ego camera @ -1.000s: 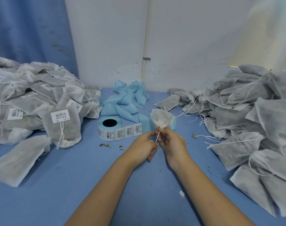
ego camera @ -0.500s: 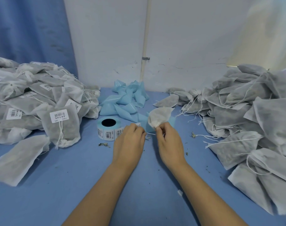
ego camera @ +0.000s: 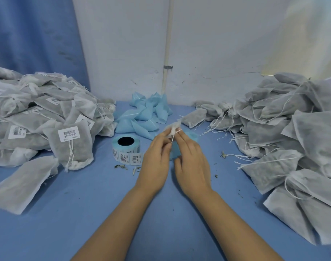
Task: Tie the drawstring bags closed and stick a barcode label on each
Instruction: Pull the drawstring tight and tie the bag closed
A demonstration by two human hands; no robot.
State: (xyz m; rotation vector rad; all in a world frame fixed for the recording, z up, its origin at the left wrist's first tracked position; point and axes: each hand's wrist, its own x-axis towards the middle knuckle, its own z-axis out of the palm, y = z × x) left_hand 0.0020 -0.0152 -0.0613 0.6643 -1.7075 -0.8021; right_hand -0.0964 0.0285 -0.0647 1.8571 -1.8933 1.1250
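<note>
My left hand (ego camera: 155, 162) and my right hand (ego camera: 192, 162) meet over the middle of the blue table, both pinching the white string at the gathered neck of a small white drawstring bag (ego camera: 173, 128). Most of that bag is hidden behind my fingers. A roll of barcode labels (ego camera: 126, 149) stands just left of my left hand, its strip of labels running toward my wrist. Labelled, tied bags (ego camera: 71, 142) are heaped on the left. Unlabelled bags (ego camera: 285, 129) with loose strings are heaped on the right.
Crumpled light-blue label backing (ego camera: 142, 117) lies behind the roll, against the white wall (ego camera: 198, 44). Bits of dried leaf (ego camera: 121, 167) are scattered on the blue tabletop (ego camera: 85, 213). A flat bag (ego camera: 19, 185) lies apart at the near left.
My hands have moved away from me and drawn together again. The bag's puffed top, which stood above my fingers, is now bunched small between them with the string looped round it.
</note>
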